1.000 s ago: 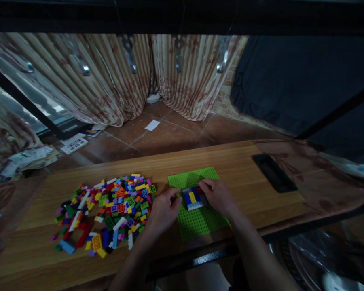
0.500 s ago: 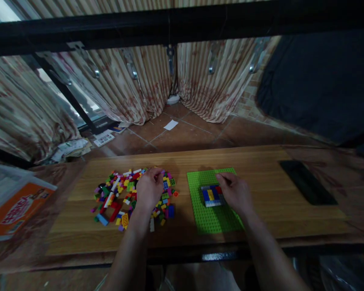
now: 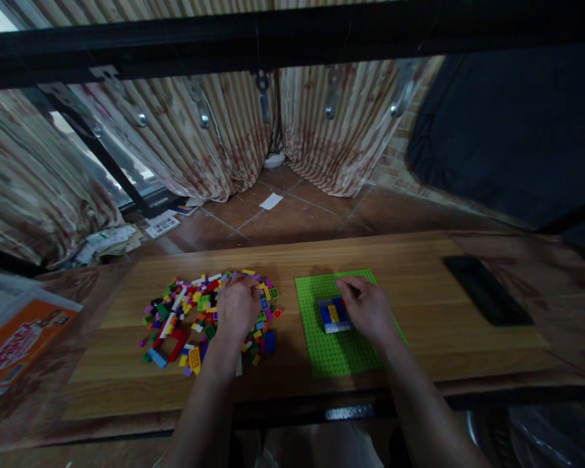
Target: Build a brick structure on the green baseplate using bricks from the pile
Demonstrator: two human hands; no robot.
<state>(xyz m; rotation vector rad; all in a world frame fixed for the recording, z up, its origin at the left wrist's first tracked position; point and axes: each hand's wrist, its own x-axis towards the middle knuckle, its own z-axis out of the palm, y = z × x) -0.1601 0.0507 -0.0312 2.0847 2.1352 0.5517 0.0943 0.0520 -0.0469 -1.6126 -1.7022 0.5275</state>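
Note:
Over the right part of a heap of loose toy bricks (image 3: pixel 181 338) is my left hand (image 3: pixel 238 302). Its fingers are bent and drawn together, and whatever is between them is hidden. My right hand (image 3: pixel 368 305) is held in a pinch above a green studded baseplate (image 3: pixel 322 354); I cannot make out anything between thumb and finger. Just left of that hand a small build of blue, yellow and white bricks (image 3: pixel 333 315) sits on the baseplate, its right side partly covered by my fingers.
A dark phone-like slab (image 3: pixel 487 289) lies at the right of the wooden board (image 3: pixel 419 273). A clear box with an orange label (image 3: pixel 24 344) stands at the far left. Dark frame bars (image 3: pixel 292 39) cross above, with curtains behind.
The whole view has shifted slightly, moving the board a little left. My left hand's fingers have turned lower over the heap. My right hand keeps its pinch beside the small build.

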